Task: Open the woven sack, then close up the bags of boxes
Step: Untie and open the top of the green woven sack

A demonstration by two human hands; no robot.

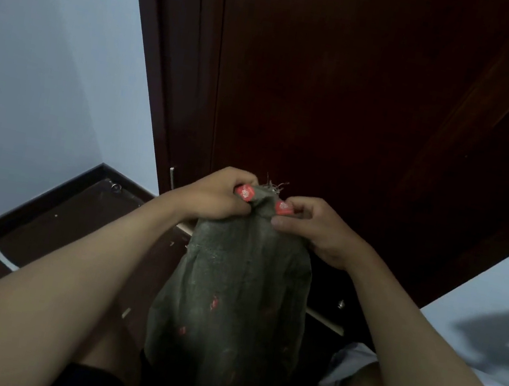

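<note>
Head view: woven sack [236,294] stands upright between both forearms; left hand [215,196] and right hand [318,228] pinch its gathered neck from opposite sides.

A dark reddish-brown wooden door [381,89] fills the upper middle, set in a frame of the same dark wood [165,53]. To its left stands a pale bluish-white wall [43,56], edged at the bottom by a dark skirting board [28,209]. The floor [46,239] is dark brown, with a few pale scraps lying on it. At the right edge lies white bedding [494,300]. The light is dim
</note>
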